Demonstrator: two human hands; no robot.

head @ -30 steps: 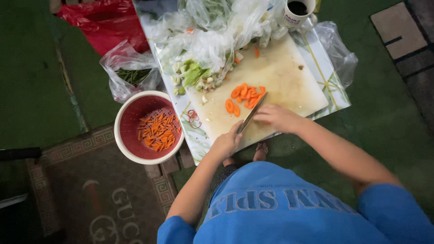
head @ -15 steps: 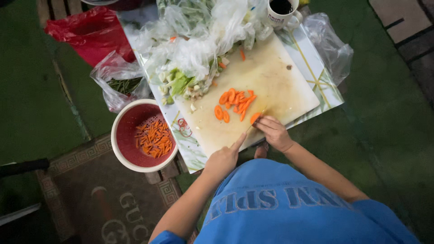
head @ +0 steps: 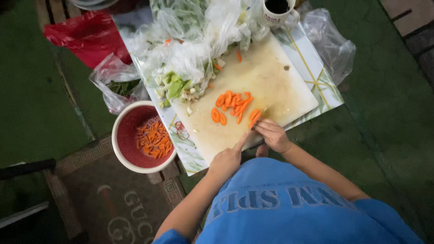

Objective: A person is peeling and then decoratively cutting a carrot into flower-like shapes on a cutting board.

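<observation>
Where the knife now stands: both hands have drawn back from mid-board to the near edge of the pale rectangular cutting board (head: 271, 81); the cutting looks to have moved on to the last orange carrot piece (head: 254, 116).
Left hand (head: 226, 161): wrapped around the handle of the slim kitchen knife (head: 251, 129), forefinger along it.
Right hand (head: 272, 134): fingertips bunched, pressing the carrot piece down beside the blade.
Loose carrot slices (head: 230, 101): heaped mid-board, just beyond the knife.
Red, white-rimmed round bowl (head: 118, 151): thin orange carrot strips (head: 153, 140).
White mug (head: 271, 19): dark liquid.
Clear plastic bags (head: 181, 58): chopped pale-green vegetables.
</observation>
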